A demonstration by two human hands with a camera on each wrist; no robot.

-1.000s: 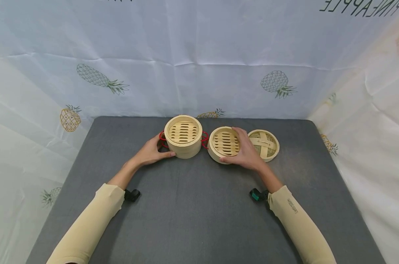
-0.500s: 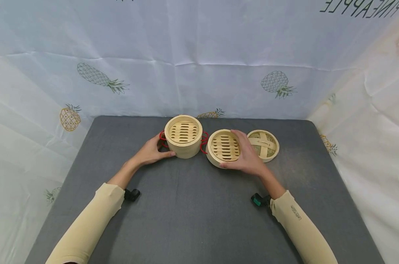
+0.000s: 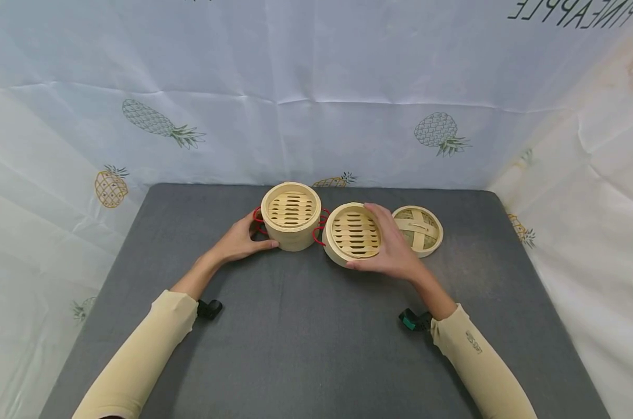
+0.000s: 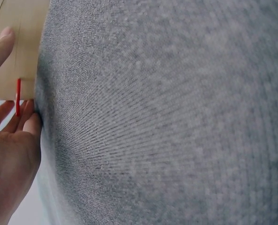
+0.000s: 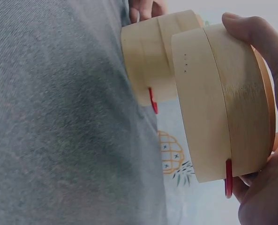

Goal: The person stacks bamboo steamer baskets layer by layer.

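Note:
My left hand (image 3: 240, 240) holds the side of a round bamboo steamer (image 3: 294, 240) with a slatted top and red cord handles. In the left wrist view my thumb lies along its wall, with the fingers beside a red handle (image 4: 18, 96). A second bamboo steamer basket (image 3: 355, 233) is gripped by my right hand (image 3: 394, 247), thumb on the near side and fingers on the far side. The right wrist view shows this basket (image 5: 218, 103) lifted off the table and tilted, close to the standing steamer (image 5: 150, 61). My right hand covers its right edge.
A round woven bamboo lid (image 3: 418, 230) with crossed strips lies on the grey table (image 3: 306, 337), just right of my right hand. Behind the table hangs a pale pineapple-print curtain (image 3: 295, 139). Both wrists carry small black cameras.
My right hand has shifted its steamer basket slightly left and toward me, then a little back up, bringing it nearer the standing steamer. My left hand and its steamer have stayed put.

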